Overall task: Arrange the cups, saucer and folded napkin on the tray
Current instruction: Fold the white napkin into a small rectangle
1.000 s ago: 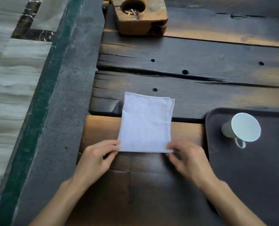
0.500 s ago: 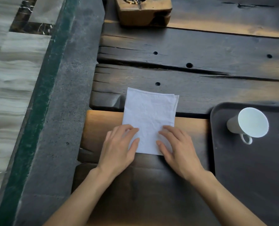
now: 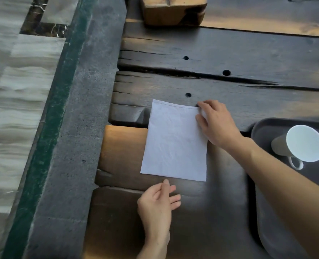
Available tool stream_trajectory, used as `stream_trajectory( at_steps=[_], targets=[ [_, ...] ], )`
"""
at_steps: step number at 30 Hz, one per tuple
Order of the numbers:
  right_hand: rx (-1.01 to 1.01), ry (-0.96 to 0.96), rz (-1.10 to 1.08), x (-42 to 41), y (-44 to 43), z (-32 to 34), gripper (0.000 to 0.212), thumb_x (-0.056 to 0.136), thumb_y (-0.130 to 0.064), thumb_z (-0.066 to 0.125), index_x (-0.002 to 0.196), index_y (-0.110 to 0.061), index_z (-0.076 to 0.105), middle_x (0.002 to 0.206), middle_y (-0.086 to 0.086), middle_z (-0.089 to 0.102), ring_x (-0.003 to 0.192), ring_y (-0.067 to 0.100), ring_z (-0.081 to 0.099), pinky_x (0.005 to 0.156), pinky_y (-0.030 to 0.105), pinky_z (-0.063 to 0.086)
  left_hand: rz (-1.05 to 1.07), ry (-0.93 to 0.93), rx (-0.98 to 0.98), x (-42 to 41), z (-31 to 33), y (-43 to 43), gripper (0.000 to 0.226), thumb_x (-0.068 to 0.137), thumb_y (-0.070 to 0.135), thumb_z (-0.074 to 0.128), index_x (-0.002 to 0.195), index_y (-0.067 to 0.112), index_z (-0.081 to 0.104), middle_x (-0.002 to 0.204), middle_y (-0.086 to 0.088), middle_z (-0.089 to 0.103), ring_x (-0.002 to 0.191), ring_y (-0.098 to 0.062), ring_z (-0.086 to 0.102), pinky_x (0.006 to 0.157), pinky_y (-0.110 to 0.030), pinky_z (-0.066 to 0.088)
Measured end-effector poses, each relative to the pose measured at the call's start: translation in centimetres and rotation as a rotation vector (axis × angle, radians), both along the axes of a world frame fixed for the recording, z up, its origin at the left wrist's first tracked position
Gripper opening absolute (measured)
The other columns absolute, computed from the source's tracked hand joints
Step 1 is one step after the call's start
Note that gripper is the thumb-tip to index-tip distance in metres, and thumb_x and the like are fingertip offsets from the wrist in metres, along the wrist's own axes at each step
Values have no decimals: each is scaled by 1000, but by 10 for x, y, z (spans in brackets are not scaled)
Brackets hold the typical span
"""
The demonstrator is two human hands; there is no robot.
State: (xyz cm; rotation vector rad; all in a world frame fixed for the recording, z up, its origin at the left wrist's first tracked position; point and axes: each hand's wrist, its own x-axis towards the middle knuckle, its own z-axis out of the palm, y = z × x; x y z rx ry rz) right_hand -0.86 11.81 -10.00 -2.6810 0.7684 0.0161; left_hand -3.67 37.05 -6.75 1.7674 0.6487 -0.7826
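The left hand point(image 3: 157, 200) is just below the napkin point(image 3: 174, 142), near its bottom edge. Its fingers are loosely spread and it holds nothing. It does not touch the napkin, as far as I can tell.

The napkin lies flat on the dark wood counter point(image 3: 229, 75). It is a tall white shape, already folded at least once. It is not on the tray yet.

The right hand point(image 3: 215, 124) is at the napkin's top right corner. Its fingertips sit on the edge there, and they look like they are pinching it or about to. I cannot tell if the grip is closed.

The tray point(image 3: 261, 128) is to the right, just beside the napkin. A white cup point(image 3: 302, 143) lies tipped on its side on the tray, with its mouth facing us. No saucer or second cup can be seen.

The step now looks like one more fold, or a lift to the tray. To do it well, the right hand should take all the layers at the corner together. The left hand should hold the bottom edge down so the napkin does not slide. Then the edges should meet neatly before the crease is pressed.

Half a second ago both hands lay flat on the bottom half of the napkin, side by side. Now the left hand has slid off below it, and the right hand has gone up to the top corner. The napkin and cup sit as they did.
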Motion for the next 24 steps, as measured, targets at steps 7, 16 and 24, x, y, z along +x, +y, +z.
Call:
stream_trajectory(
  at_steps=[7,16,24],
  targets=[
    [31,-17,-69,3,-5,10,29,98,-20,56,122,-7,65,114,16,59,105,39,52,89,41,45,174,-50,-26,24,0,-13,9,95,24,71,92,16,72,82,-4,79,68,-18,79,58,-29,62],
    [81,105,-162,-14,-18,18,14,92,-24,58,94,-14,67,85,1,58,88,31,59,69,32,35,-169,-187,160,80,-3,-4,10,96,26,70,87,22,70,78,3,76,58,-12,74,48,-25,55],
    [195,225,-230,-55,11,30,15,91,-32,60,84,-19,60,81,-2,68,84,29,62,69,32,40,-555,-423,310,156,-9,-14,19,93,33,70,77,24,70,66,8,73,49,-9,70,64,-39,63]
  ],
)
